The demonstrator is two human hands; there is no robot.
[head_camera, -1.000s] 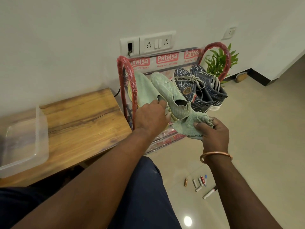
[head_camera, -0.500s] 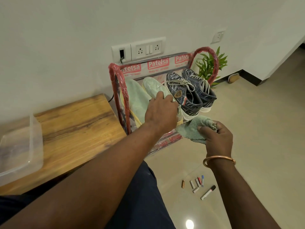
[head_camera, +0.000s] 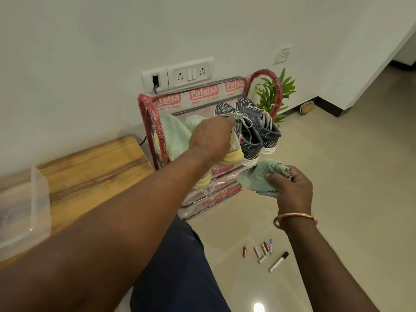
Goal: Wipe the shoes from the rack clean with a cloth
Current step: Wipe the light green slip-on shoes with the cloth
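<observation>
Far left of rack: clear tub on wooden counter. Rack's top shelf, left end: pale green shoes. Left hand over the inner green shoe, fingers reaching to dark blue sneakers at shelf's right end; grip hidden behind knuckles, can't tell. Just in front of rack, right side: green cloth in right hand, fingers clamped on it. Floor in front of rack: batteries, marker.

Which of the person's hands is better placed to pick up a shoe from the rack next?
The left hand: it is over the pale green shoe on the rack, with its fingers at the navy sneaker. The right hand is busy gripping the cloth.
</observation>
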